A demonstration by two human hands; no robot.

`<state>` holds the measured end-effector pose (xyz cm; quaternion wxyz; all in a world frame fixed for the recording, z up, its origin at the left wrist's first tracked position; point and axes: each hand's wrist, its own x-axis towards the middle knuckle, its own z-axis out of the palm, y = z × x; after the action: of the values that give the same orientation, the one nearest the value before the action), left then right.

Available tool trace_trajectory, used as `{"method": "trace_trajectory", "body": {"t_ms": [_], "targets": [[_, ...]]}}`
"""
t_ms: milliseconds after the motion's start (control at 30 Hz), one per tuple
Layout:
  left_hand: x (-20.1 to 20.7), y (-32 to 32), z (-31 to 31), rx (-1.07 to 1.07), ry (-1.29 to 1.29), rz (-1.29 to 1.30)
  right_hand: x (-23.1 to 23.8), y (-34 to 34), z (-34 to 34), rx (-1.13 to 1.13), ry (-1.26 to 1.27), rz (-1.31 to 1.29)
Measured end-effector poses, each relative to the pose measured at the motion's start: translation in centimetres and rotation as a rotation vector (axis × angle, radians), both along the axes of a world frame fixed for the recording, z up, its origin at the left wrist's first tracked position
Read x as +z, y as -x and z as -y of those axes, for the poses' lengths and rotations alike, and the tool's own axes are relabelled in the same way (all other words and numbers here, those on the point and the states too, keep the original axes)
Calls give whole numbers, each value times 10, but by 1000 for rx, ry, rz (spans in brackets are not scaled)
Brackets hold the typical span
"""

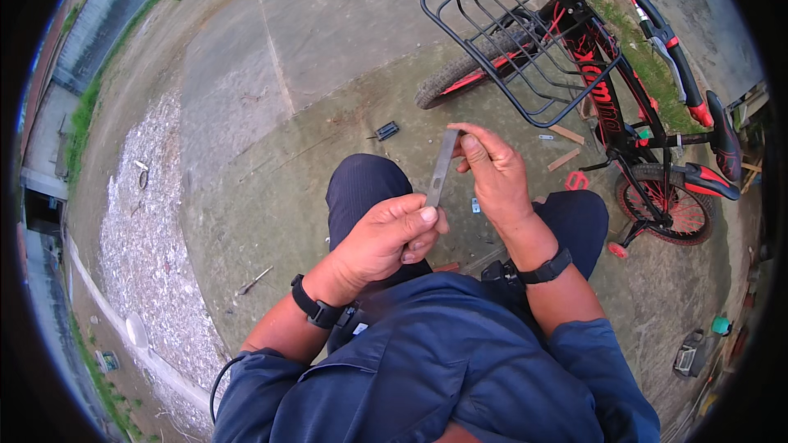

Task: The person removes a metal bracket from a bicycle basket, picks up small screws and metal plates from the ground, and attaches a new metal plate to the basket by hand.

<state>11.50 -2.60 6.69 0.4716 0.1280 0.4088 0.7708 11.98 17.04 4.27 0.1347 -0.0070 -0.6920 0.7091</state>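
Note:
A flat grey metal strip [444, 162] with a slot near its lower end is held tilted between my hands, above my knees. My left hand [390, 234] grips the lower end, thumb on top and the other fingers curled beneath. At the upper end, the thumb and forefinger of my right hand [497, 176] pinch the strip's tip. A small blue item [475, 205] lies on the ground just below my right hand. Beyond my left knee rests a small black object [387, 130], its kind unclear.
A black and red bicycle [603, 90] with a wire basket [525, 49] stands at the right. Wood pieces [565, 159] lie near its red pedal [577, 181]. A thin tool [256, 280] is on the concrete at left, beside a pale gravelly strip [156, 254].

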Motion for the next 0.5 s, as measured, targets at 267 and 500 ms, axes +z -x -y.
{"method": "trace_trajectory", "body": {"t_ms": [267,500], "targets": [[-6,4,3,4,323,-358,25,-17,0,134,-495,-189],[-2,5,0,-3,379,-818,14,-9,-2,70,-214,-72]]}}
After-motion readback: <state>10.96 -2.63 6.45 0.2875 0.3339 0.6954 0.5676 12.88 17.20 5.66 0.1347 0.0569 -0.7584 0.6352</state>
